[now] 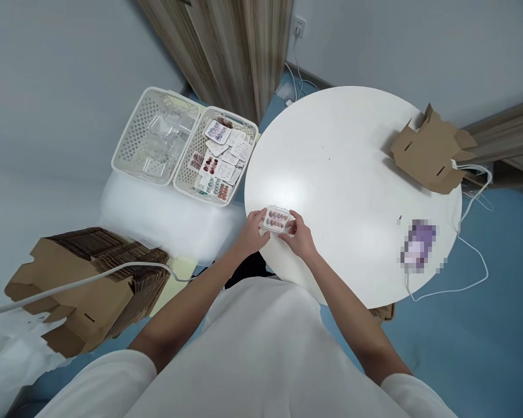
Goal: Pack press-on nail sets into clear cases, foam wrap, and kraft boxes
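A small clear plastic case (277, 219) with two rows of pinkish press-on nails inside is held over the near left edge of the white round table (353, 151). My left hand (255, 231) is closed on its left side, thumb at the lower corner. Gripping the right side is my right hand (300, 234), its thumb and fingers at the case's edges. Left of the table, a white basket (178, 181) holds cards of nails in several colours and white printed cards. Beside it, another white basket (128, 130) contains clear plastic cases.
An unfolded brown cardboard box (433, 151) lies at the table's far right. A pixelated purple object (419, 244) with a white cable is near the right edge. Flattened cardboard boxes (100, 290) are stacked at lower left, crossed by a white tube (82, 283).
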The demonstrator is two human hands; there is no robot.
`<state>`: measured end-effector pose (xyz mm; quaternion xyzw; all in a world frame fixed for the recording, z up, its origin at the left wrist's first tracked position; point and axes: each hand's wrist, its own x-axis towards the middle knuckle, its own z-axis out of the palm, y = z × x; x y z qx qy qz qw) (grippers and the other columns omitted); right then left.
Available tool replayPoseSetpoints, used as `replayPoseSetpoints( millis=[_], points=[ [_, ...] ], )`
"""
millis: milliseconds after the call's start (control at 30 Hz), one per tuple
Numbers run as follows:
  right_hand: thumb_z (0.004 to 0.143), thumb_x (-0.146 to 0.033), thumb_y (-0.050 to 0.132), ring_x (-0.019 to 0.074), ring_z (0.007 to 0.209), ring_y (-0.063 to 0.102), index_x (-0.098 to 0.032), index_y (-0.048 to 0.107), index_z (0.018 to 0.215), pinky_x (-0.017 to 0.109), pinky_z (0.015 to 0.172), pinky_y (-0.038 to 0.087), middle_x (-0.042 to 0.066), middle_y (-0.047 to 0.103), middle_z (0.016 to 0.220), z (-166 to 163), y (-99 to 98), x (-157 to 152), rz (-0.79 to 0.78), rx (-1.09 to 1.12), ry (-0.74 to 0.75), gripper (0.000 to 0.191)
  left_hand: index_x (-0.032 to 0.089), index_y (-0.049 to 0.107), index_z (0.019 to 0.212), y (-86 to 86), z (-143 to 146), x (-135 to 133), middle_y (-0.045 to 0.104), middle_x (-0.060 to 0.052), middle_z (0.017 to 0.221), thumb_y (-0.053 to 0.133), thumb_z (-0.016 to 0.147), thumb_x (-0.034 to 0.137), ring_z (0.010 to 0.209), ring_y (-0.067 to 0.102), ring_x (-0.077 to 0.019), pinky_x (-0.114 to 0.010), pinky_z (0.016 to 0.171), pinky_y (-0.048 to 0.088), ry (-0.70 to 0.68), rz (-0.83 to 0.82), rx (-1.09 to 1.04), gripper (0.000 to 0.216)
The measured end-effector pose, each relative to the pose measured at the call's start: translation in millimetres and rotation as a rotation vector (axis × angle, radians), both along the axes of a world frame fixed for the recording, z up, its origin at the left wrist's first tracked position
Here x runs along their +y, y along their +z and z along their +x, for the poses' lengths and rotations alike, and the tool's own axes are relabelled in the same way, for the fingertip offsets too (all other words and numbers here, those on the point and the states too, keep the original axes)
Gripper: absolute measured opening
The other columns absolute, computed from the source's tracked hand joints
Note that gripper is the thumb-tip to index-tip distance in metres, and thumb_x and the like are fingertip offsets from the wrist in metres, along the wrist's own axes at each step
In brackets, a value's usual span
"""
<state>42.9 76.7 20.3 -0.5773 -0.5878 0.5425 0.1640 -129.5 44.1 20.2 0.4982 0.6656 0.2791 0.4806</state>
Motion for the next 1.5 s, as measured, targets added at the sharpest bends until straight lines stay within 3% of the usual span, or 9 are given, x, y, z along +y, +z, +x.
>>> replayPoseSetpoints(
  millis=[167,367,500,667,867,1100,1500],
  points=[
    [0.063,-0.031,0.066,0.0146,0.069,0.046,-0.027,0.033,0.130,0.033,0.068,0.043,0.003,0.050,0.091,-42,-22.3,23,0.055,-0.047,-0.017,0.075,0.016,0.028,0.133,-17.8,-28,28,0.034,-0.010,0.113,0.054,0.065,0.017,0.114,0.033,-0.0267,-0.042,0.097,0.030,-0.006,-0.002,0.133,0.073],
    [0.068,-0.026,0.060,0.0178,0.073,0.047,-0.026,0.026,0.134,0.036,0.067,0.043,0.005,0.049,0.092,-60,-40.4,30,0.066,-0.174,-0.029,0.074,0.015,0.022,0.135,-27.8,-36,41,0.032,-0.011,0.113,0.054,0.064,0.017,0.117,0.029,-0.0289,-0.047,0.100,0.024,-0.067,-0.045,0.122,0.077],
    [0.067,-0.027,0.061,0.0170,0.074,0.049,-0.026,0.025,0.134,0.037,0.069,0.045,0.006,0.049,0.099,-58,-36.2,22,0.038,-0.166,-0.079,0.076,0.017,0.020,0.135,-25.7,-38,30,0.029,-0.012,0.122,0.056,0.066,0.018,0.121,0.025,-0.0297,-0.047,0.101,0.022,-0.028,-0.065,0.074,0.078],
    [0.069,-0.031,0.059,0.0119,0.072,0.053,-0.026,0.030,0.131,0.034,0.076,0.048,0.005,0.048,0.108,-55,-30.4,7,-0.113,0.010,-0.233,0.068,0.021,0.016,0.136,-21.4,-39,12,0.028,-0.012,0.128,0.053,0.071,0.020,0.114,0.037,-0.0234,-0.039,0.091,0.038,0.065,-0.207,-0.086,0.075],
    [0.067,-0.028,0.062,0.0151,0.090,0.055,-0.022,0.037,0.126,0.033,0.083,0.048,0.007,0.047,0.115,-68,-33.1,12,-0.185,0.135,-0.357,0.065,0.022,0.024,0.133,-25.9,-38,19,0.029,-0.011,0.130,0.053,0.069,0.017,0.116,0.039,-0.0198,-0.035,0.095,0.037,0.141,-0.183,-0.182,0.070],
    [0.066,-0.025,0.062,0.0159,0.096,0.054,-0.021,0.040,0.124,0.032,0.086,0.047,0.007,0.046,0.119,-78,-33.3,32,-0.132,0.151,-0.360,0.062,0.024,0.028,0.132,-34.0,-42,39,0.029,-0.008,0.133,0.052,0.068,0.014,0.120,0.037,-0.0215,-0.038,0.099,0.034,0.156,-0.098,-0.193,0.069],
    [0.066,-0.027,0.063,0.0171,0.099,0.054,-0.023,0.038,0.126,0.035,0.087,0.046,0.008,0.044,0.120,-77,-36.0,33,-0.108,0.150,-0.345,0.065,0.023,0.027,0.132,-35.3,-42,38,0.029,-0.009,0.134,0.053,0.067,0.014,0.122,0.035,-0.0223,-0.038,0.100,0.032,0.159,-0.089,-0.218,0.070]
  ],
)
